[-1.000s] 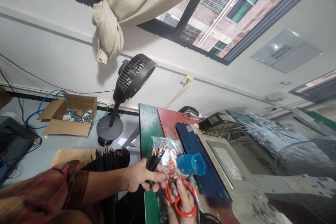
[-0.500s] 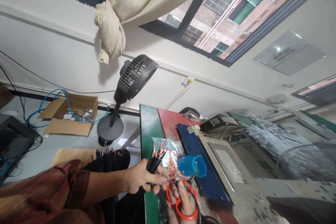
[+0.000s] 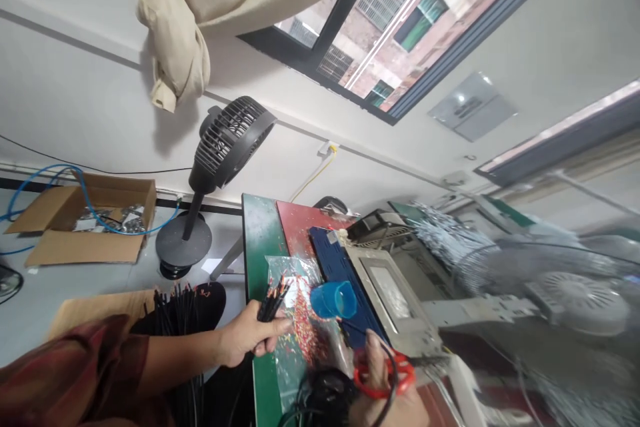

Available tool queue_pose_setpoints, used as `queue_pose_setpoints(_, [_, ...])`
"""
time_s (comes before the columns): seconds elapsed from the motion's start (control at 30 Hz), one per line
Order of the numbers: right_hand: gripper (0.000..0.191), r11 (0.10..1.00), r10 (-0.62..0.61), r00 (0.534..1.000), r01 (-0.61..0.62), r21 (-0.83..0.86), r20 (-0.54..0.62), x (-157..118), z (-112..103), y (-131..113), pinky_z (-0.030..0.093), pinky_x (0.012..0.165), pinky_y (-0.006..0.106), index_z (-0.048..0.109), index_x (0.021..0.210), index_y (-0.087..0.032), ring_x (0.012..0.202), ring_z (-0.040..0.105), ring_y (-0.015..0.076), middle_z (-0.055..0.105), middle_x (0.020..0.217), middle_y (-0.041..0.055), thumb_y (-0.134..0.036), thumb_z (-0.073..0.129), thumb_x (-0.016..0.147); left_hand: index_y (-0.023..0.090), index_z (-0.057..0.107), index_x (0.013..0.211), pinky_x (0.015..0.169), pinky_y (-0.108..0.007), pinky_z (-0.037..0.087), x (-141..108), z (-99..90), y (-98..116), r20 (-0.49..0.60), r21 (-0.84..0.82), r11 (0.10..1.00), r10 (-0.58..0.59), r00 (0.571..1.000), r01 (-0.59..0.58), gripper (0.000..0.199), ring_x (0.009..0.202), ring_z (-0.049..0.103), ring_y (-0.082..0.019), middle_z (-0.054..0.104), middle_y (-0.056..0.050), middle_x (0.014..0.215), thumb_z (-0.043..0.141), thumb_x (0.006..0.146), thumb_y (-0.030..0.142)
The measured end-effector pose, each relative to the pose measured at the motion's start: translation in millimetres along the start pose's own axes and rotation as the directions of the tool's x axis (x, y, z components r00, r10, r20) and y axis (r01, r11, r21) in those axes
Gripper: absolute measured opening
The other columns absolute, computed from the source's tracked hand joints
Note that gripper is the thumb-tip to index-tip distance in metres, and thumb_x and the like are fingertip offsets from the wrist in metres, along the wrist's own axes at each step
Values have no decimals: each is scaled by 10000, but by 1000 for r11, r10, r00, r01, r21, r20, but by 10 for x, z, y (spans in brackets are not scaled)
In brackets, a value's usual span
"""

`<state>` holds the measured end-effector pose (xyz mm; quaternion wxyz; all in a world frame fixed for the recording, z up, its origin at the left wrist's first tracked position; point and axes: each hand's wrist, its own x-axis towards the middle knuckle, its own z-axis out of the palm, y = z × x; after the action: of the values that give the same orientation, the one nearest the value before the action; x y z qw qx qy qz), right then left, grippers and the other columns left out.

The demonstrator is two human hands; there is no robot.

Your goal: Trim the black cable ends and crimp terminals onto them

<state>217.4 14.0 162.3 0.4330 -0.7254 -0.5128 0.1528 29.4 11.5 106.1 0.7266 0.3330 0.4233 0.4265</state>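
My left hand is closed around a bundle of black cables, whose bared coppery and coloured wire ends point up. My right hand, lower right and slightly blurred, has red-handled scissors around its fingers. A single black cable also runs through its grip, one end towards the blue cup. The scissors' blades cannot be made out. Between the hands, red and yellow scraps lie on a clear plastic bag. More black cables rest across my lap.
A dark blue panel and a beige machine stand right of the scraps on the green and red table. Coiled black cable lies near my right hand. Beyond are a floor fan and an open carton.
My right hand has moved right, away from my left hand, carrying the scissors and the single cable. The hands were together before. The view has swung to the right.
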Motion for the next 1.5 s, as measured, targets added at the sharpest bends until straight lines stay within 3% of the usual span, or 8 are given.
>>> queue_pose_setpoints(0.07, [429,997,71,987,-71,3,-145,140,-87,-89,424,480,254,619,838,-180,522,518,171,556,551,-13,-584,551,709,176,555,685,325,-205,218,17,31,-21,42,103,995,3,999,-7,418,304,317,-43,445,42,386,609,667,591])
queue_pose_setpoints(0.13, [439,997,70,978,-76,-25,-198,281,-125,-175,384,460,236,591,674,-181,483,461,145,477,473,-39,-619,571,653,175,552,656,327,-208,268,21,58,-15,92,215,976,-1,996,-19,418,305,361,-59,462,27,391,586,692,591])
queue_pose_setpoints(0.27, [505,949,-36,993,-2,-317,-113,498,-77,-216,350,495,238,490,531,-209,480,424,142,397,416,-45,-676,409,705,179,555,666,335,-209,334,59,62,-7,120,338,941,-24,992,-18,418,307,405,-79,484,20,400,548,724,594])
queue_pose_setpoints(0.37, [499,862,-27,998,-6,-506,-59,572,8,-171,331,513,260,539,548,-220,478,436,169,432,411,-17,-657,368,717,173,560,679,330,-199,348,112,38,-34,107,362,932,-23,994,-17,450,309,427,-89,490,21,402,500,737,615])
queue_pose_setpoints(0.53, [425,765,2,1000,-14,-644,-20,587,96,-154,283,500,277,648,653,-222,488,455,206,528,465,44,-579,425,714,133,560,688,329,-184,350,135,32,-39,135,388,921,-15,991,-40,473,307,433,-89,482,24,407,468,753,592])
queue_pose_setpoints(0.83, [409,662,-10,995,82,-745,101,580,147,-204,277,487,260,690,809,-209,562,558,219,646,590,89,-483,387,833,129,564,711,322,-172,338,129,57,20,123,433,901,-29,992,-27,443,300,418,-80,471,37,401,465,762,558])
queue_pose_setpoints(1.33, [398,641,-24,982,159,-751,188,625,113,-184,289,498,250,668,794,-213,567,569,205,665,623,84,-485,382,846,147,521,671,302,-160,319,168,68,-17,129,451,892,-32,991,-30,391,301,415,-75,465,39,410,448,781,516])
queue_pose_setpoints(1.5, [452,735,-77,987,151,-661,139,696,-39,-242,311,488,248,663,715,-203,480,505,179,563,466,35,-556,390,786,154,516,676,292,-151,307,183,62,-35,129,462,887,-38,991,-26,377,291,414,-75,462,39,399,439,792,504])
